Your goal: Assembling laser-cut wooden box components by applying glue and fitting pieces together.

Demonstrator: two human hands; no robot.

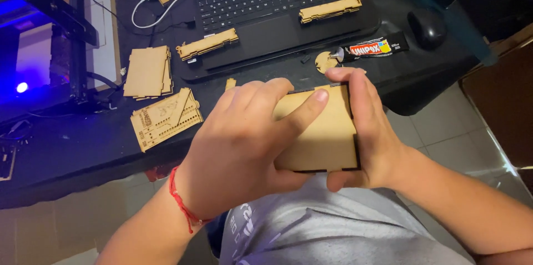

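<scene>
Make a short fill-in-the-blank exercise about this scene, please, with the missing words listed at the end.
1. Both hands, the left hand and the right hand, hold a flat wooden ____ between them.
2. The glue tube lies on the black desk beside a small round wooden ____.
3. Two long wooden strips rest on the ____, one to the right of the touchpad and one at its left front edge.
4. The left wrist wears a ____ string bracelet.

Missing words: box; disc; laptop; red

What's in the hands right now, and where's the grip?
Both hands hold the wooden box: left hand over its left side, right hand clasping its right edge.
</scene>
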